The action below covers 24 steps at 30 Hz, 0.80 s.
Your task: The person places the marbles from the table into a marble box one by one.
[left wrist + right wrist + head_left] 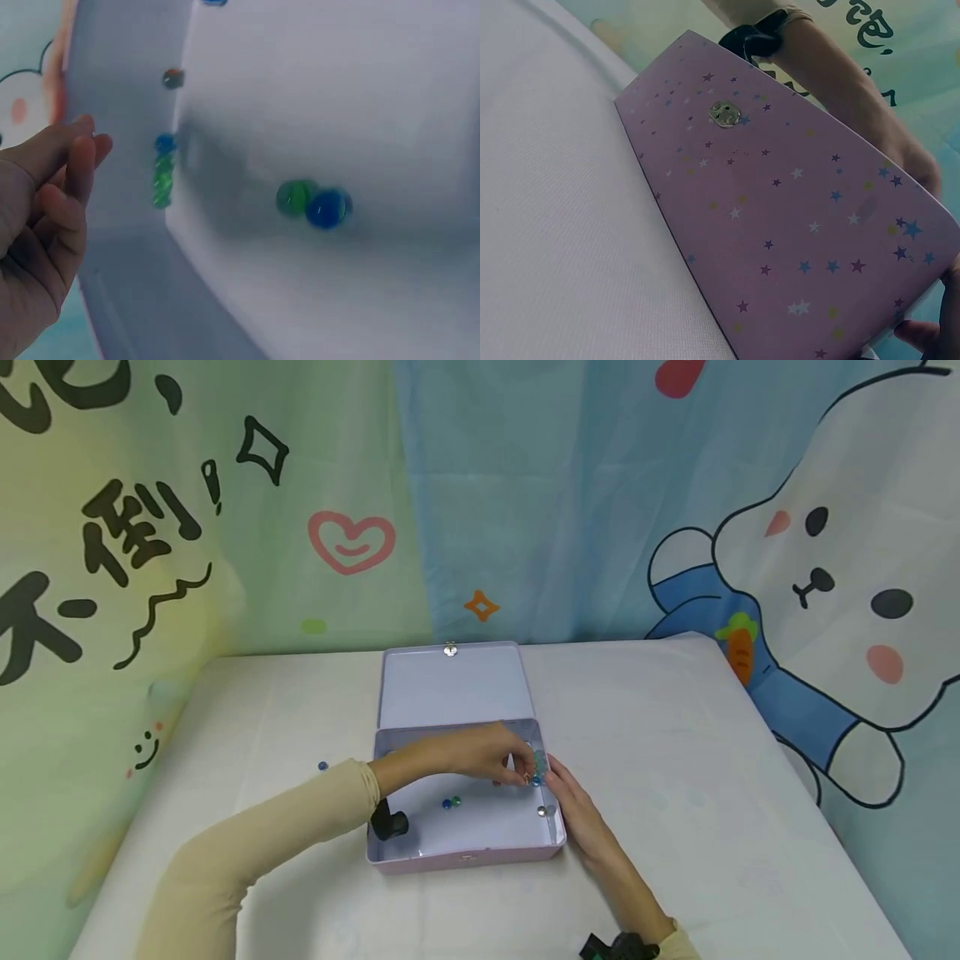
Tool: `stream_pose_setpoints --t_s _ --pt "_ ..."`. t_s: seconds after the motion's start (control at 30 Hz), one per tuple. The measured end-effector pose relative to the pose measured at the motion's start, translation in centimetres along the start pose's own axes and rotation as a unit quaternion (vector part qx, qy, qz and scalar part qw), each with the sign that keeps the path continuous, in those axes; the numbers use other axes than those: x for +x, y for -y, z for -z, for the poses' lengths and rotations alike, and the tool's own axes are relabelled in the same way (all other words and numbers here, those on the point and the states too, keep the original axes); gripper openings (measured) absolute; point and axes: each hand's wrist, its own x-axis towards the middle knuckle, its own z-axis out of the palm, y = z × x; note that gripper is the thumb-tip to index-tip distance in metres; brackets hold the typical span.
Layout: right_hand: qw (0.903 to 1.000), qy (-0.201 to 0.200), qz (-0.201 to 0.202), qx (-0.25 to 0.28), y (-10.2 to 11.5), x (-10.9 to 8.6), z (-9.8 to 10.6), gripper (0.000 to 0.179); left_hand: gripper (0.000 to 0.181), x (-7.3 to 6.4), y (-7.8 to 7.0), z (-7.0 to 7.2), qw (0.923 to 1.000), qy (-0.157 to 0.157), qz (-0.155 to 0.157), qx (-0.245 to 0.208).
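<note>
A pink star-patterned tin box lies with its lid raised toward the back. My left hand reaches into its right side, fingers loosely bent, thumb and fingertips close together; no held thing shows between them in the left wrist view. Beside those fingertips, green marbles and a blue marble line the inner wall, with an orange-brown marble apart from them. My right hand rests along the outside of the right wall, fingers fairly straight at the rim.
A touching pair, a green marble and a blue marble, lies on the box floor. Near the front right inside is a silvery marble. Outside, a blue marble sits on the white tabletop. A printed curtain hangs behind.
</note>
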Motion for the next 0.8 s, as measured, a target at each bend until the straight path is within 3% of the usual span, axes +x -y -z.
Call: stream_pose_setpoints --t_s 0.23,0.47,0.63,0.8 --pt "0.9999 0.007 0.01 0.004 -0.1 -0.1 -0.1 0.063 0.007 0.9 0.5 -2.2 0.9995 0.028 0.004 0.011" --pt "0.9999 -0.01 0.003 0.0 0.0 -0.1 0.0 0.06 0.009 1.2 1.0 -4.0 0.9976 0.047 0.031 0.041" --pt "0.9999 -0.01 -0.002 -0.004 0.0 0.0 0.0 0.06 0.011 1.3 1.3 -4.0 0.9966 0.052 0.033 0.055" --pt "0.9999 -0.01 -0.003 -0.005 0.1 0.0 0.0 0.059 0.016 1.1 1.2 -3.0 0.9959 0.051 0.036 0.065"
